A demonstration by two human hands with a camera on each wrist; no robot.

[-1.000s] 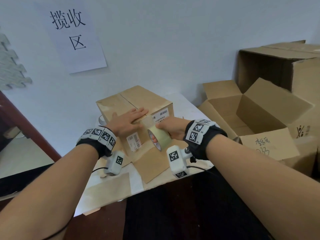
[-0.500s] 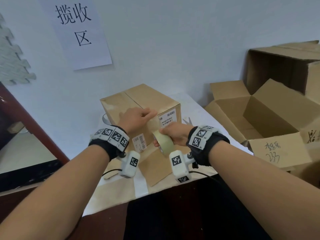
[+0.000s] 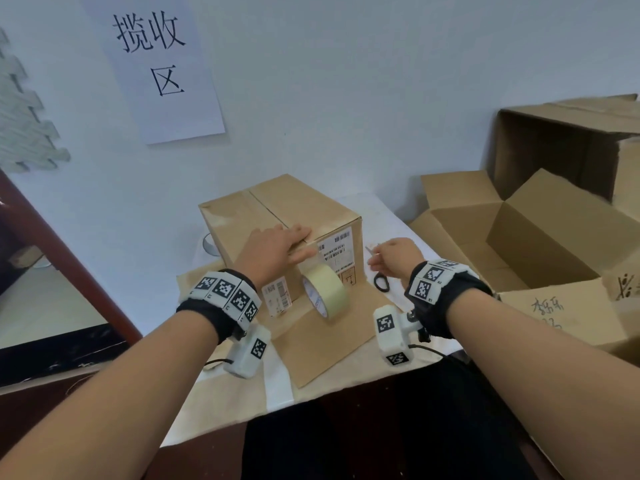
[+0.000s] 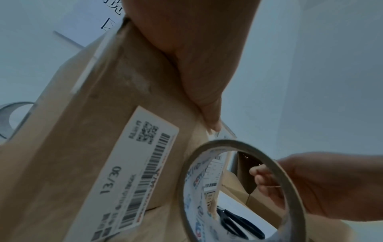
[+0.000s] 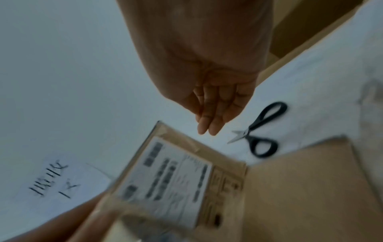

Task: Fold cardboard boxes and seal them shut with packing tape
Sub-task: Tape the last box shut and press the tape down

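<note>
The closed cardboard box (image 3: 277, 202) stands on the table, with labels on its front face. My left hand (image 3: 277, 244) lies flat on its top at the front edge, and its thumb (image 4: 213, 126) presses the tape end against the front. The packing tape roll (image 3: 332, 285) sits against that front face just below the thumb, with no hand on it. I cannot tell whether it hangs by its strip or rests on the cardboard below. My right hand (image 3: 393, 254) hovers right of the box with its fingers out straight (image 5: 211, 117), empty. It is just above the black-handled scissors (image 5: 261, 129) and apart from them.
A flat cardboard sheet (image 3: 329, 348) lies under the box, reaching the table's front edge. An open box (image 3: 519, 244) and a bigger box on its side (image 3: 554, 150) crowd the right. A second tape roll (image 3: 207, 242) sits behind the box at left. The wall is close behind.
My right hand has let go of the tape roll and moved right, over the scissors. The roll stays against the box front. My left hand still presses on the box's front edge.
</note>
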